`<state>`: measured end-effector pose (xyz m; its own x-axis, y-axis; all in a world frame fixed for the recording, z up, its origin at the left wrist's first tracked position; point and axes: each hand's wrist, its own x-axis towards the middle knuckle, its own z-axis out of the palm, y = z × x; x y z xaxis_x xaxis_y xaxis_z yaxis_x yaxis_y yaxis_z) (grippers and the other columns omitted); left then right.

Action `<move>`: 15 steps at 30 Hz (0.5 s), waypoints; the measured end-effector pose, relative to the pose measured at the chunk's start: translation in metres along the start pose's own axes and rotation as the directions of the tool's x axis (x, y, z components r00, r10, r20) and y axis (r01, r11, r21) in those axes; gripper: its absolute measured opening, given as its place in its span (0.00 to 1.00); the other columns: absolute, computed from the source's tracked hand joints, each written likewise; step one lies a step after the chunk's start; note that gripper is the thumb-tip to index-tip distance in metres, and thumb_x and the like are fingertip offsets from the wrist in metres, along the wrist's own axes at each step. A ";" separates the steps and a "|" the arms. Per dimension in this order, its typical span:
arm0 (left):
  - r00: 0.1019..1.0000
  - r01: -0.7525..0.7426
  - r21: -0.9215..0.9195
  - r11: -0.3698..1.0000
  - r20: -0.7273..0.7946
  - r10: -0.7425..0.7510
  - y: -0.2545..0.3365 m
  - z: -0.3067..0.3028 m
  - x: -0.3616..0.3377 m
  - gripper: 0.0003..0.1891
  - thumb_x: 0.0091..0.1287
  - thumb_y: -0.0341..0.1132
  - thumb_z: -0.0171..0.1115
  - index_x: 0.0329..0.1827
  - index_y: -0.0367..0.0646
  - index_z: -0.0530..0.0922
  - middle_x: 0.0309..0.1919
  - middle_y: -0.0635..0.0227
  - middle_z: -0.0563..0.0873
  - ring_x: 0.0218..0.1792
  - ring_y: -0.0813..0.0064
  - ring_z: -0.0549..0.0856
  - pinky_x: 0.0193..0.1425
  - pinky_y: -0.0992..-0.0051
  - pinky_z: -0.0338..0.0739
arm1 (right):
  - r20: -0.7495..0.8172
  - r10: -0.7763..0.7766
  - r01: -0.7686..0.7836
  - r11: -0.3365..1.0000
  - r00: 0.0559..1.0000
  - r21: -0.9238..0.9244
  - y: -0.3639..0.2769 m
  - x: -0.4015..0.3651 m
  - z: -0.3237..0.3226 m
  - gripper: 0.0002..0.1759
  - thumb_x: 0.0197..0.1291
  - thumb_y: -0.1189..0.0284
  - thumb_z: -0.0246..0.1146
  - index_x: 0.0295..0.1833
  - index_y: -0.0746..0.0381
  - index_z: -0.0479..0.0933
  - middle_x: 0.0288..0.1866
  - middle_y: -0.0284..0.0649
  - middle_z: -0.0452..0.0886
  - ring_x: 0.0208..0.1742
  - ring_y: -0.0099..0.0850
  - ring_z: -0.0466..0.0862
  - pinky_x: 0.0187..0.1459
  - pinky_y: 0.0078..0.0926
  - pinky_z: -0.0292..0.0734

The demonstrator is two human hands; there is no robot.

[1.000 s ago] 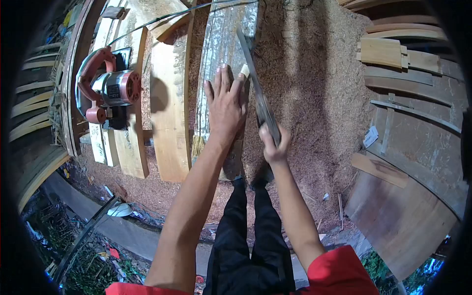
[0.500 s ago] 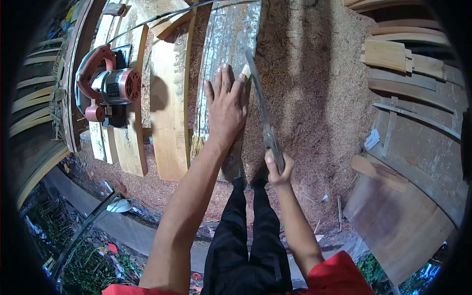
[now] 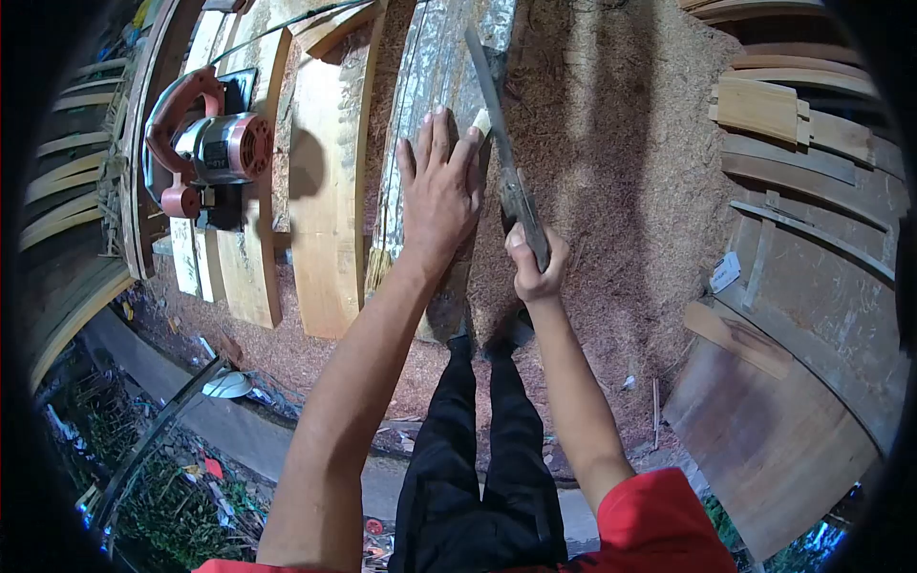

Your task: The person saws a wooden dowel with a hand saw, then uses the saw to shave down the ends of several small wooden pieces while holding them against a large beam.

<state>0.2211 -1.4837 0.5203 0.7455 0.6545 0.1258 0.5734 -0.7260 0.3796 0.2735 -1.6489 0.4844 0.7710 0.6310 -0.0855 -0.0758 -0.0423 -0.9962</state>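
Observation:
My left hand [image 3: 441,196] lies with fingers stretched out over a narrow piece of wood [image 3: 482,122], pressing it onto a worn, paint-stained bench plank [image 3: 444,57]. The pale end of the piece shows past the fingertips; the hand hides much of the rest. My right hand [image 3: 538,260] is closed around the handle of a handsaw [image 3: 497,115]. Its long grey blade points away from me, edge-on, against or just beside the pale end; contact cannot be made out. The teeth are too small to see.
A red circular saw [image 3: 215,148] rests on light boards [image 3: 330,191] at the left, its cable running along the top. Sawdust [image 3: 611,210] covers the ground. Curved wood pieces [image 3: 793,172] are stacked at the right, near a plywood sheet [image 3: 764,420].
My right hand has pushed the handsaw forward, away from me, so its blade reaches farther up the bench. My left hand stays on the wood. The view has shifted slightly.

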 end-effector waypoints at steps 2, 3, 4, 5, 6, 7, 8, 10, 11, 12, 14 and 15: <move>1.000 0.009 0.013 1.000 0.004 -0.009 0.001 0.000 0.001 0.20 0.72 0.38 0.55 0.67 0.50 0.74 0.76 0.51 0.63 0.78 0.54 0.60 0.80 0.46 0.45 | -0.017 0.038 -0.037 0.999 0.999 0.020 -0.001 -0.021 -0.005 0.08 0.62 0.71 0.62 0.32 0.64 0.78 0.20 0.32 0.75 0.23 0.22 0.75 0.28 0.25 0.70; 1.000 0.012 0.004 1.000 0.020 -0.012 0.002 -0.001 -0.001 0.20 0.72 0.38 0.54 0.67 0.50 0.73 0.76 0.51 0.63 0.78 0.53 0.60 0.80 0.46 0.45 | -0.031 0.059 -0.059 0.998 0.998 0.025 -0.004 -0.041 -0.010 0.08 0.62 0.71 0.62 0.32 0.64 0.78 0.21 0.32 0.75 0.24 0.22 0.76 0.28 0.25 0.70; 1.000 0.013 -0.002 1.000 0.024 -0.013 0.002 -0.003 -0.001 0.20 0.73 0.38 0.54 0.67 0.50 0.73 0.76 0.51 0.62 0.78 0.52 0.60 0.80 0.46 0.45 | -0.013 0.029 -0.029 1.000 1.000 -0.008 0.000 -0.062 -0.018 0.08 0.62 0.71 0.62 0.32 0.64 0.78 0.22 0.32 0.75 0.25 0.22 0.76 0.29 0.25 0.70; 1.000 0.013 -0.007 1.000 0.022 -0.013 0.001 -0.003 0.003 0.20 0.73 0.38 0.53 0.68 0.50 0.73 0.77 0.50 0.62 0.78 0.51 0.60 0.80 0.46 0.45 | -0.028 -0.009 0.010 0.999 1.000 0.037 0.004 -0.067 -0.019 0.08 0.62 0.71 0.63 0.33 0.64 0.78 0.22 0.33 0.76 0.24 0.23 0.77 0.29 0.24 0.70; 0.999 0.026 -0.012 1.000 0.019 -0.025 0.001 0.000 0.003 0.21 0.72 0.39 0.56 0.67 0.50 0.74 0.76 0.51 0.63 0.78 0.53 0.60 0.80 0.46 0.44 | -0.027 0.002 -0.002 1.000 1.000 0.014 0.000 -0.055 -0.017 0.08 0.62 0.71 0.63 0.33 0.64 0.78 0.21 0.33 0.75 0.25 0.23 0.77 0.29 0.24 0.70; 1.000 0.017 -0.014 1.000 0.018 -0.017 0.002 0.000 0.003 0.21 0.72 0.39 0.56 0.67 0.50 0.74 0.76 0.51 0.63 0.78 0.53 0.60 0.80 0.46 0.44 | -0.030 0.017 -0.017 1.000 0.999 -0.010 -0.006 -0.036 -0.012 0.08 0.62 0.71 0.63 0.32 0.64 0.78 0.21 0.33 0.75 0.25 0.22 0.78 0.29 0.23 0.70; 1.000 0.014 -0.011 1.000 0.013 -0.014 0.003 -0.002 0.004 0.20 0.72 0.39 0.56 0.67 0.50 0.74 0.76 0.51 0.63 0.78 0.53 0.60 0.80 0.46 0.43 | -0.006 0.038 -0.038 0.998 0.999 -0.041 -0.010 -0.012 -0.006 0.08 0.62 0.71 0.62 0.32 0.64 0.78 0.20 0.33 0.75 0.25 0.23 0.78 0.29 0.23 0.71; 1.000 0.019 -0.023 1.000 0.008 -0.019 0.003 -0.004 0.003 0.20 0.72 0.38 0.56 0.67 0.49 0.74 0.77 0.51 0.62 0.78 0.53 0.59 0.81 0.46 0.43 | 0.047 0.094 -0.089 0.991 0.994 -0.101 -0.018 0.020 0.006 0.08 0.62 0.71 0.62 0.32 0.65 0.78 0.20 0.34 0.75 0.25 0.23 0.78 0.29 0.23 0.71; 1.000 0.021 -0.013 1.000 0.015 -0.021 0.002 -0.005 0.003 0.20 0.72 0.38 0.55 0.67 0.50 0.74 0.77 0.51 0.62 0.78 0.53 0.59 0.81 0.46 0.43 | 0.037 0.051 -0.047 0.995 0.998 -0.091 -0.014 0.010 0.003 0.08 0.62 0.72 0.62 0.32 0.65 0.78 0.20 0.33 0.75 0.25 0.23 0.78 0.29 0.23 0.71; 1.000 0.020 -0.005 1.000 0.022 -0.020 0.002 -0.004 0.004 0.20 0.72 0.38 0.55 0.67 0.50 0.74 0.77 0.51 0.62 0.78 0.53 0.59 0.81 0.46 0.42 | 0.022 0.006 -0.004 0.996 1.000 -0.084 -0.008 -0.015 -0.005 0.08 0.62 0.72 0.62 0.32 0.65 0.77 0.20 0.33 0.75 0.24 0.23 0.78 0.29 0.24 0.71; 0.999 0.020 -0.006 1.000 0.025 -0.020 0.002 -0.004 0.007 0.20 0.73 0.38 0.54 0.67 0.50 0.74 0.77 0.51 0.61 0.78 0.53 0.59 0.81 0.47 0.43 | 0.017 0.045 -0.044 0.997 0.999 -0.059 -0.009 -0.064 -0.024 0.09 0.63 0.72 0.62 0.31 0.65 0.77 0.19 0.34 0.75 0.24 0.24 0.78 0.29 0.25 0.71; 1.000 0.024 -0.006 1.000 0.016 -0.024 0.001 -0.003 0.009 0.19 0.73 0.37 0.53 0.67 0.50 0.74 0.77 0.51 0.61 0.78 0.52 0.59 0.81 0.47 0.43 | 0.010 -0.083 0.083 0.997 0.996 0.006 0.005 -0.062 -0.028 0.08 0.63 0.72 0.62 0.32 0.65 0.78 0.21 0.35 0.76 0.24 0.24 0.78 0.30 0.25 0.73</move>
<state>0.2274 -1.4772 0.5247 0.7368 0.6683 0.1023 0.5891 -0.7088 0.3881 0.2431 -1.7098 0.4838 0.7683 0.6401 -0.0019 -0.0149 0.0149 -0.9998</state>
